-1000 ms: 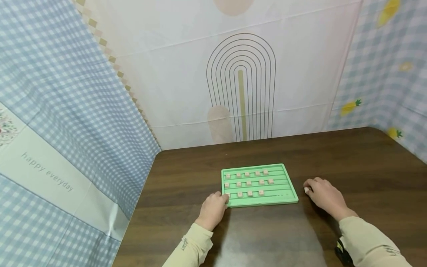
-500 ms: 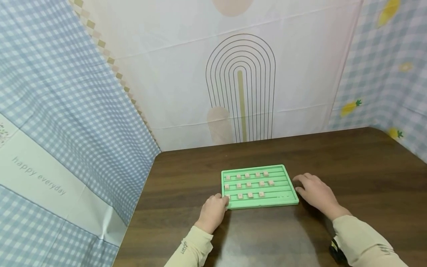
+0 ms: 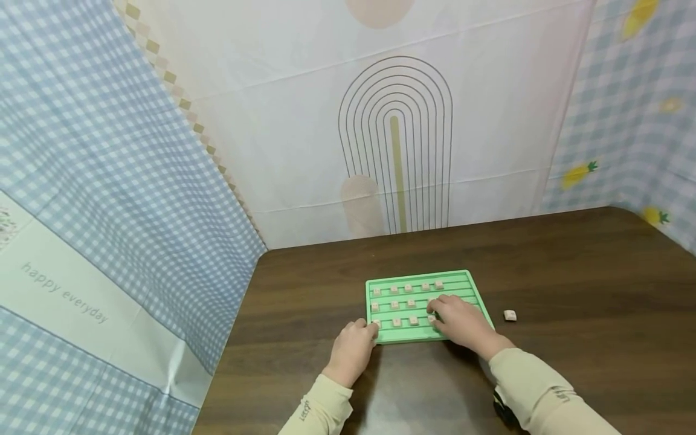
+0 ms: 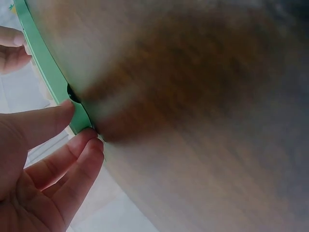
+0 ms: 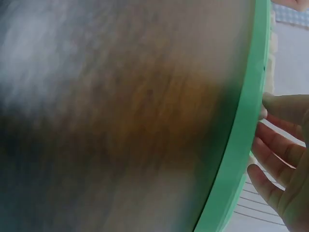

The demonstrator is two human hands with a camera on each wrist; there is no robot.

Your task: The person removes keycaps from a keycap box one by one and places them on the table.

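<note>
A green tray (image 3: 451, 335) with raised ridges lies on the table, bearing rows of small cream tiles (image 3: 408, 288) with faint marks. My left hand (image 3: 350, 350) pinches the tray's near left corner, the thumb (image 4: 53, 121) against the green rim in the left wrist view. Over the tray's right part, my right hand (image 3: 464, 323) has thumb and fingertips at a tile (image 3: 432, 318) in the nearest row. In the right wrist view a tile (image 5: 263, 114) shows between its thumb and a finger. Its fingers partly cover the middle row.
A single cream tile (image 3: 509, 315) lies on the dark wooden table (image 3: 571, 266) to the right of the tray. Patterned cloths hang behind the table and at both sides. A dark strap (image 3: 504, 411) shows under the right sleeve.
My right hand has moved left from beside the tray to over its right part, uncovering the loose tile on the table. The left hand keeps hold of the tray corner.
</note>
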